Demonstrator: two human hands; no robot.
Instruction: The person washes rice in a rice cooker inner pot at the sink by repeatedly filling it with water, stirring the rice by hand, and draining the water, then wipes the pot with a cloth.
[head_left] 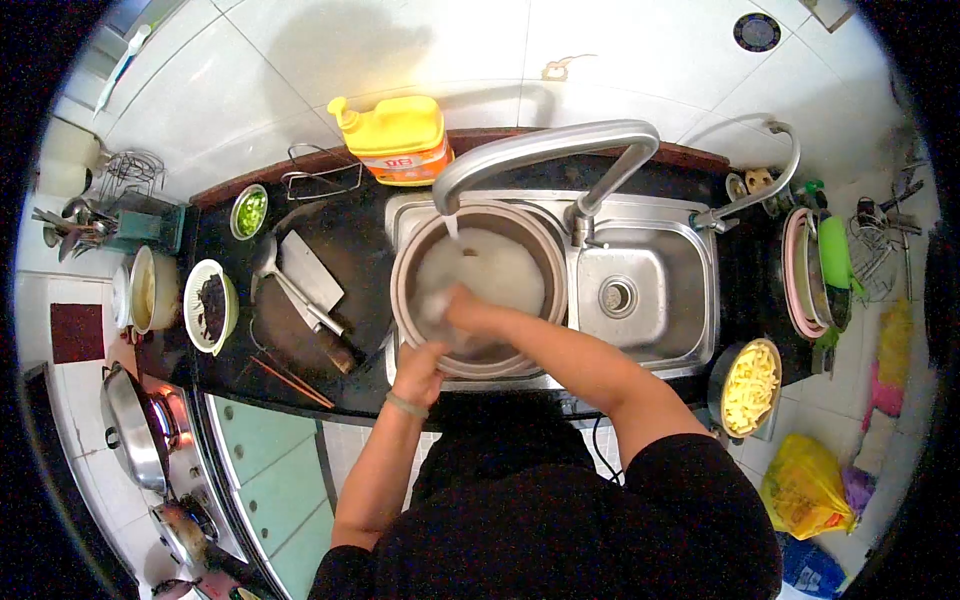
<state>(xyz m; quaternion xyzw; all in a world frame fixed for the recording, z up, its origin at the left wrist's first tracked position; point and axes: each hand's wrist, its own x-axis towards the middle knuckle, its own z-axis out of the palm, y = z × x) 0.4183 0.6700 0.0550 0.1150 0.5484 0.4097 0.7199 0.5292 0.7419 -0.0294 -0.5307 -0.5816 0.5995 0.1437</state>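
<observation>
A large round pot [555,335] with a brownish rim sits over the left basin of the steel sink [708,300]. Cloudy whitish water [500,270] fills part of it, and a stream runs in from the curved faucet [545,138]. My right hand [465,312] is inside the pot at the water, its fingers blurred by motion and partly hidden. At the pot's near left rim, my left hand [420,372] is closed on the edge, with a band on the wrist.
Left on the counter are a cleaver [312,272], ladle [265,255], chopsticks [292,382], a white basket [228,320] and a bowl of green pieces [250,212]. A yellow jug [405,135] stands behind. At right are a bowl of yellow pieces [750,388] and stacked basins [800,275].
</observation>
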